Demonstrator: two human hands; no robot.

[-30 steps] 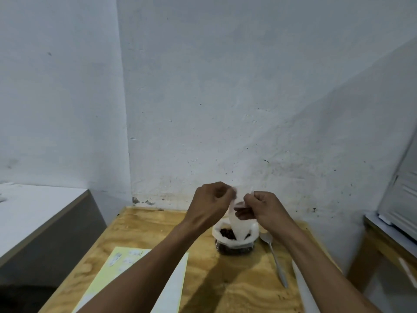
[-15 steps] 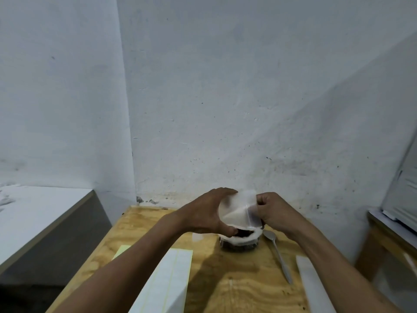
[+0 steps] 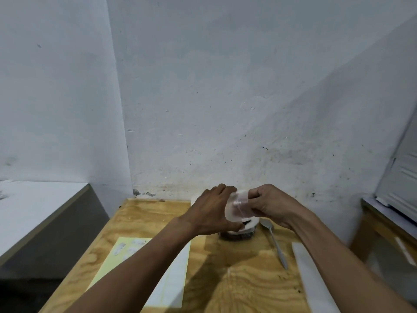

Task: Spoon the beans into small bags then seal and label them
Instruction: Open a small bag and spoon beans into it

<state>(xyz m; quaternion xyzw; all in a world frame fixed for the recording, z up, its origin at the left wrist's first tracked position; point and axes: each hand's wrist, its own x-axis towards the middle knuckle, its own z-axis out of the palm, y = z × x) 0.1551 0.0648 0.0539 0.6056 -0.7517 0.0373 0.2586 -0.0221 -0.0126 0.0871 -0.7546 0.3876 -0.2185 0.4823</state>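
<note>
Since a second ago both hands have spread the small bag point(image 3: 238, 207) open above the bean container point(image 3: 237, 233), left hand point(image 3: 214, 211) and right hand point(image 3: 268, 205) pinching its sides, while the spoon point(image 3: 274, 241) lies unused beside the container, so filling, sealing and labelling seemingly remain.

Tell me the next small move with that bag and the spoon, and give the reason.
Probably free the right hand and reach for the spoon. Both hands hold the small clear bag above the bean container, the left hand cupping its side. The bag looks empty, and the spoon lies untouched on the wooden table just right of the container.
</note>
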